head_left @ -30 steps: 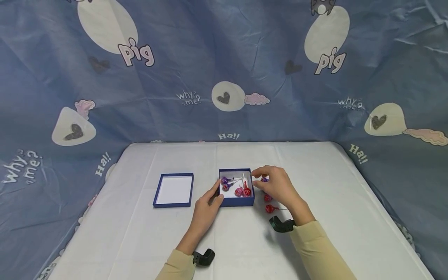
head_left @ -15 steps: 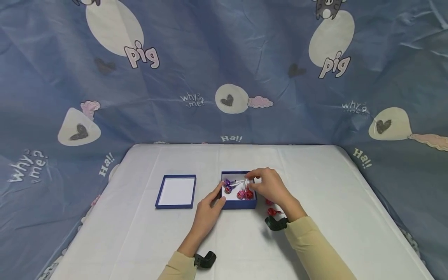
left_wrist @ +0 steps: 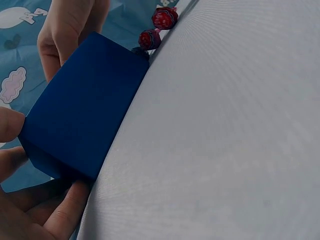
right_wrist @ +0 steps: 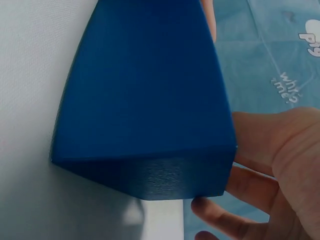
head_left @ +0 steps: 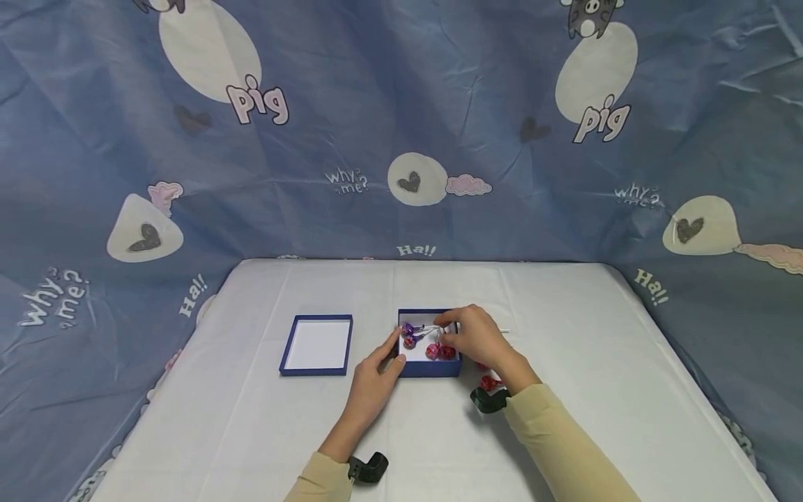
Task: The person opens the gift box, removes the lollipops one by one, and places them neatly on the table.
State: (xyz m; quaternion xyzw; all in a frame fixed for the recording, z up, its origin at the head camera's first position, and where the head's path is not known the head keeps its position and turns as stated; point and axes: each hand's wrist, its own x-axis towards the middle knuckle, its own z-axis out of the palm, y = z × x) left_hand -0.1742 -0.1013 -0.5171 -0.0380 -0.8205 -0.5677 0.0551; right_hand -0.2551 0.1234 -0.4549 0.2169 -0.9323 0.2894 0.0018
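A blue box [head_left: 429,368] with a white inside stands on the white table, holding purple and red lollipops. My left hand [head_left: 373,380] grips its left side, thumb at the front corner and fingers along the wall; the left wrist view shows these fingers [left_wrist: 67,210] against the blue side. My right hand [head_left: 479,338] reaches over the right wall, thumb and fingers pinching a lollipop by its white stick above the red lollipops [head_left: 440,351]. In the right wrist view the box wall [right_wrist: 145,85] hides what the fingertips hold.
A blue-rimmed lid [head_left: 316,344] lies white side up left of the box. Right of it, partly under the right forearm, lie loose lollipops, a red one [head_left: 489,383] nearest. A blue patterned cloth [head_left: 351,104] hangs behind the table.
My right hand has moved left from beside the box's right wall to over the inside, at the lollipop sticks. The left hand stays at the box's left side.
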